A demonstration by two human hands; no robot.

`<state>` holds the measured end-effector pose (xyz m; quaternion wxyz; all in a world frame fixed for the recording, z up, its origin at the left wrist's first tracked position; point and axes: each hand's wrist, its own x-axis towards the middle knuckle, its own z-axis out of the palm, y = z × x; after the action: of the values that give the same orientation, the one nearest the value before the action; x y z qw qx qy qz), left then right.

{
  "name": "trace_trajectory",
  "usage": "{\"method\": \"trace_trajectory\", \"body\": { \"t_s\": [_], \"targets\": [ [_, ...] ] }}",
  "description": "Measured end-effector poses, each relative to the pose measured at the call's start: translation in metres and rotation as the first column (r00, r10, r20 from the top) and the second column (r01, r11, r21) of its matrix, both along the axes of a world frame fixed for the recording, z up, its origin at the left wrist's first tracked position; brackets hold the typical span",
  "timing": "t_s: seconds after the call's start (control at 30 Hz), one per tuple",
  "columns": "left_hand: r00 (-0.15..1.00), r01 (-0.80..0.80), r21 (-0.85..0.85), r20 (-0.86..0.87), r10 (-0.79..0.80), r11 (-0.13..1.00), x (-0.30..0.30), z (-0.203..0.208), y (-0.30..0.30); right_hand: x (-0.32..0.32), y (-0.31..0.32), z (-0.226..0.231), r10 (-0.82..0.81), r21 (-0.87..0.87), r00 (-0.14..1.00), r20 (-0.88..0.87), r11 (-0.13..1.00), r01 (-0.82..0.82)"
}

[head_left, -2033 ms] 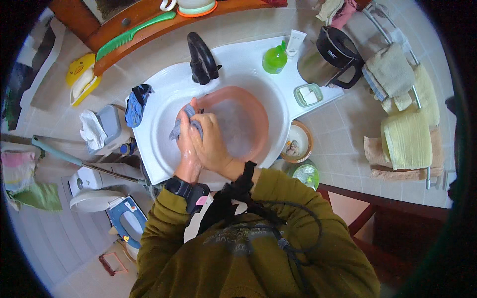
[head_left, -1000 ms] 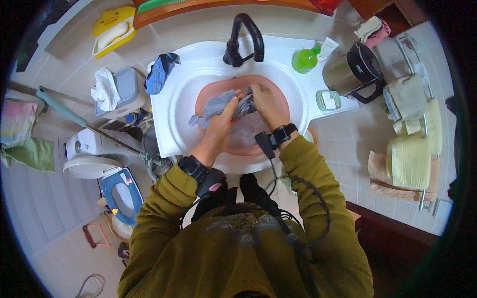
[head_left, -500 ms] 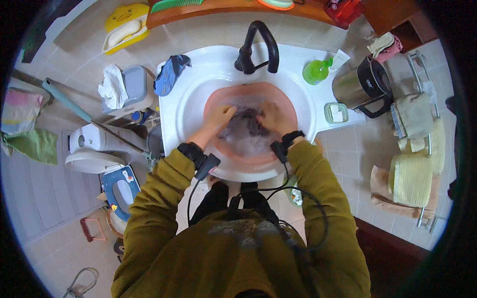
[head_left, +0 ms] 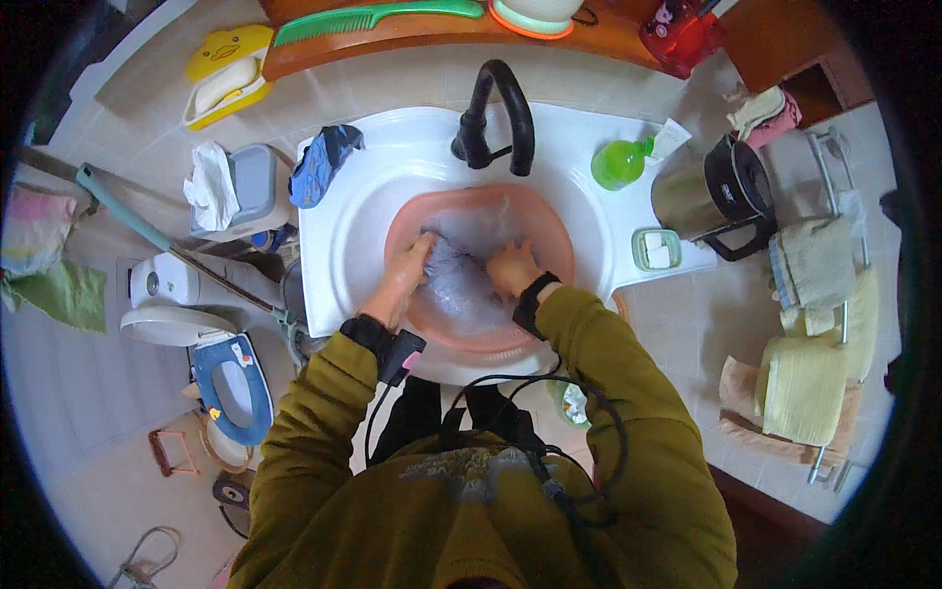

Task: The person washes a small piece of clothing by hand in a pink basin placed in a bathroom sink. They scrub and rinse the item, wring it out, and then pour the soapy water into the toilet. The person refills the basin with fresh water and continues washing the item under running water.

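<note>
A pink-orange plastic basin (head_left: 563, 236) sits inside the white sink (head_left: 343, 260), filled with cloudy, soapy water. Wet grey-purple cloth (head_left: 453, 273) lies partly under the water, bunched between my two hands. At the basin's left side, my left hand (head_left: 407, 267) pinches an edge of the cloth between thumb and fingers. My right hand (head_left: 512, 271) is closed on the cloth's right part, its fingertips partly hidden by the water and fabric. Above the basin's far edge arches a black faucet (head_left: 497, 108).
A blue cloth (head_left: 319, 169) rests on the sink's left ledge. To the right stand a green pump bottle (head_left: 618, 165), a soap dish (head_left: 643, 257) and a metal kettle (head_left: 687, 196). A wooden shelf (head_left: 392, 37) carries a green comb (head_left: 368, 17). Towels (head_left: 805, 388) hang at right.
The dark cloth has spread out and come up lighter at the water's surface. My left hand has moved down and left, now gripping its edge; my right hand has moved lower.
</note>
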<state>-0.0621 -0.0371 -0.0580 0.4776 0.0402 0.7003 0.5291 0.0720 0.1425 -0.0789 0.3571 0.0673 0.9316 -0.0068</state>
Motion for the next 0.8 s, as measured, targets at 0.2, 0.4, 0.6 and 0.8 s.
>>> {"method": "trace_trajectory", "body": {
  "t_s": [0.2, 0.4, 0.6, 0.8],
  "targets": [
    [0.988, -0.054, 0.06, 0.145, 0.044, 0.997, 0.011, 0.013, 0.008, 0.004, 0.023, -0.012, -0.303, -0.442, 0.935, -0.186, 0.875, 0.196],
    [0.994, -0.06, 0.041, 0.094, 0.056, 0.997, 0.017, 0.016, 0.013, -0.015, -0.005, -0.005, -0.286, -0.148, 0.957, -0.049, 0.95, 0.276],
    [0.984, -0.147, 0.033, 0.103, 0.143, 0.989, 0.018, 0.009, -0.007, -0.019, 0.005, -0.01, -0.287, -0.318, 0.936, -0.206, 0.924, 0.214],
    [0.976, -0.212, 0.199, -0.004, 0.217, 0.957, 0.031, -0.002, 0.014, -0.017, 0.02, 0.052, -0.36, -0.608, 0.647, -0.672, 0.767, -0.205]
  ]
}}
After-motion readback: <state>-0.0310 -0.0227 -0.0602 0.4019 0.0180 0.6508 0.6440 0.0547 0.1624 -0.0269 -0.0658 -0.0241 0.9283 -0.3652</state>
